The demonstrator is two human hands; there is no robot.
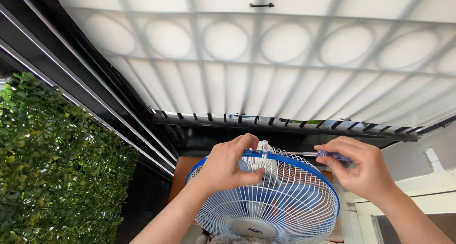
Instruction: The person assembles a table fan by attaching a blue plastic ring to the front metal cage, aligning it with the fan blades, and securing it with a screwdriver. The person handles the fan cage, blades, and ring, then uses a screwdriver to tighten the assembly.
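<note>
A fan (280, 203) with a white wire grille and a blue rim sits low in the middle of the head view, blue blades visible behind the wires. My left hand (228, 165) grips the top of the grille and rim, fingers curled over the blue band. My right hand (361, 170) holds a screwdriver (308, 154) with a purple transparent handle, its thin metal shaft lying level and pointing left, tip at the top of the fan rim beside my left fingers.
A white translucent sheet (285, 68) with shadows of a metal grille fills the upper view. A wall of green artificial leaves (52, 168) stands at the left. Black metal beams (85, 87) run diagonally. A white ledge (418, 182) is at the right, and a brown board (183, 170) lies behind the fan.
</note>
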